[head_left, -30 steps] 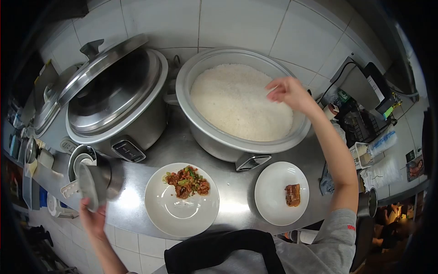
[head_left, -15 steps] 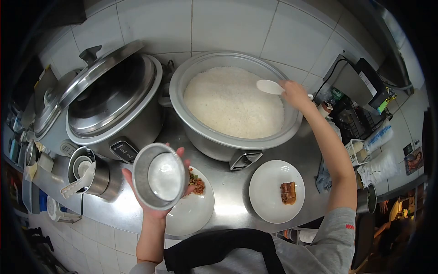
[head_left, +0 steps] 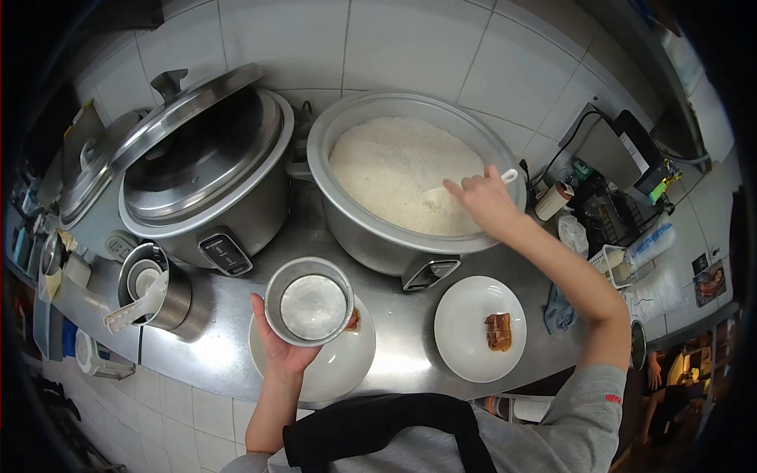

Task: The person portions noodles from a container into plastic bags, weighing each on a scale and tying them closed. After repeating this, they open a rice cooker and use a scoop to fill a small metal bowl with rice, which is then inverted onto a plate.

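Observation:
My left hand [head_left: 285, 351] is closed around a small round metal bowl [head_left: 314, 306], its inside facing up and showing no food. The bowl hangs over a white plate [head_left: 347, 370], hiding most of the reddish chopped food [head_left: 354, 319] on it. My right hand [head_left: 489, 203] grips a white rice paddle [head_left: 509, 176], whose blade dips into the white rice [head_left: 394, 162] near the right side. That rice fills much of a big grey rice cooker [head_left: 355, 240]. In front of the cooker, another white plate [head_left: 461, 347] carries browned sliced meat [head_left: 498, 332].
A second rice cooker [head_left: 260, 213] stands left, its steel lid [head_left: 189, 118] tilted. In front of it, a metal pot [head_left: 169, 303] holds a cup and a white paddle. A cloth [head_left: 560, 311], bottles and a white basket [head_left: 609, 264] line the right side. Another person [head_left: 670, 386] is at far right.
My right hand has brought the paddle down from above the rice into it. My left hand has shifted the metal bowl slightly right and levelled it.

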`<state>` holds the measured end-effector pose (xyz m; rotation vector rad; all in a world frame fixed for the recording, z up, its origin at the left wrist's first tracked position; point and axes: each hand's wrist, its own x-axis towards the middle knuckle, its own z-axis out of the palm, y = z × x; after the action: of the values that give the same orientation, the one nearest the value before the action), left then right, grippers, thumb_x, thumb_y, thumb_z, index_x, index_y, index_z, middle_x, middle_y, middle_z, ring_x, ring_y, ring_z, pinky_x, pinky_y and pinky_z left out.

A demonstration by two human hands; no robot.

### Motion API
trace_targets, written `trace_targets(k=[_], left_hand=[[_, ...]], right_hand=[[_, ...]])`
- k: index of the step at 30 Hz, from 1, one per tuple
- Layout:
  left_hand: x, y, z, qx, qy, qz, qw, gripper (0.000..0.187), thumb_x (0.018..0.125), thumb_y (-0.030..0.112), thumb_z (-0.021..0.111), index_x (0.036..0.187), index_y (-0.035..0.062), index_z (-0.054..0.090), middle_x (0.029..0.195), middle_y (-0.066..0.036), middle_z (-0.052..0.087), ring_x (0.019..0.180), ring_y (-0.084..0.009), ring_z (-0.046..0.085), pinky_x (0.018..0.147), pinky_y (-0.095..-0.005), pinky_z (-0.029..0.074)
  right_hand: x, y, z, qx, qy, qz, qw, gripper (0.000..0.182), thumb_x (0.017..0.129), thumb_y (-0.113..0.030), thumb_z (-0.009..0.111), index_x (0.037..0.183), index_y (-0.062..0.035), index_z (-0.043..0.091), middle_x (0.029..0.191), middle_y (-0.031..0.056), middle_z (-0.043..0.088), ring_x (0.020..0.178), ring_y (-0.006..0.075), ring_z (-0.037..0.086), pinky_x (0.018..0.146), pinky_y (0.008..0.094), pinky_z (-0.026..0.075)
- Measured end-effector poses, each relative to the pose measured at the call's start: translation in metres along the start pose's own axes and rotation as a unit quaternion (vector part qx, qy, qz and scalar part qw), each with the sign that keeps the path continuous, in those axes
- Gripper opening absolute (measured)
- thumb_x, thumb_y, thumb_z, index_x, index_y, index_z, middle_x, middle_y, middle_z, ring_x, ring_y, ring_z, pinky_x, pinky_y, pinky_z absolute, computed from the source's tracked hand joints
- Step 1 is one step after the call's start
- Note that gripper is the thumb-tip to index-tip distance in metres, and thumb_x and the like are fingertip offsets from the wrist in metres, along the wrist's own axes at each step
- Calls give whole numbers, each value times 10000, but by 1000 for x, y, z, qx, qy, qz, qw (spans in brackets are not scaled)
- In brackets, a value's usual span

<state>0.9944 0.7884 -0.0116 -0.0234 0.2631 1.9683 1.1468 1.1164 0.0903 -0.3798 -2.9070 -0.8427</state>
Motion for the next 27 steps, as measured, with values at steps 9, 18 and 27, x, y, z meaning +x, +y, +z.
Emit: trace_targets(k=[9,18,27], left_hand=[[9,23,6,72,-59,93,991,692,775,586,526,1277,118,437,1316,-96,426,1212,-286,402,1016,-479,317],[40,47,76,88,-111,95,985,631,803,540,527,1282,140,431,1302,-85,444,1214,-274,404,1015,-476,324],[120,25,131,180,-116,-9,977,654,783,548,557,1277,142,419,1304,-107,419,1174,-304,439,937,-568,375]], right_hand=[[1,46,-14,14,69,27,997,402,734,-9,506,1099,-157,586,744,55,596,762,230,592,847,412,356],[-10,25,9,262,-156,170,937,421,789,-67,509,1199,-154,547,953,166,627,934,313,578,845,466,349],[-6,25,18,444,-208,27,871,370,766,-48,523,1127,-85,590,776,131,633,759,266,590,719,366,414]])
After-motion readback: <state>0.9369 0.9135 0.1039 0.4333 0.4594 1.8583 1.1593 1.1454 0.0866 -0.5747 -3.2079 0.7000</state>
